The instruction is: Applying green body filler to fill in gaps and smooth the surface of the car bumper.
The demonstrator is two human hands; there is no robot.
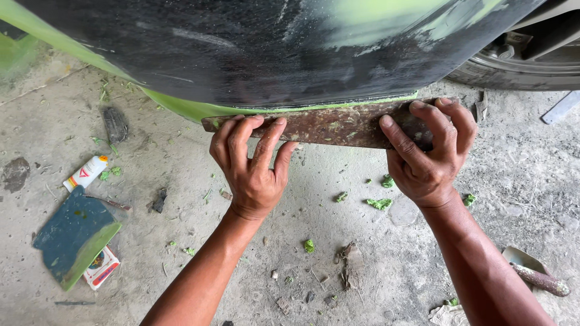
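A long rusty metal bar (335, 125) lies flat against the lower edge of a dark car body panel (272, 48) that is smeared with green filler. My left hand (251, 166) presses on the bar's left end with fingers spread over it. At the bar's right end my right hand (429, 154) is wrapped around it. A strip of green filler (199, 110) runs along the panel's bottom edge just above the bar.
Bits of green filler (379, 203) litter the concrete floor. At the left lie a white tube (86, 172), a dark mixing board (75, 232) with a green edge and a small box (101, 267). A putty knife (534, 274) lies at the lower right; a car wheel (525, 60) at the upper right.
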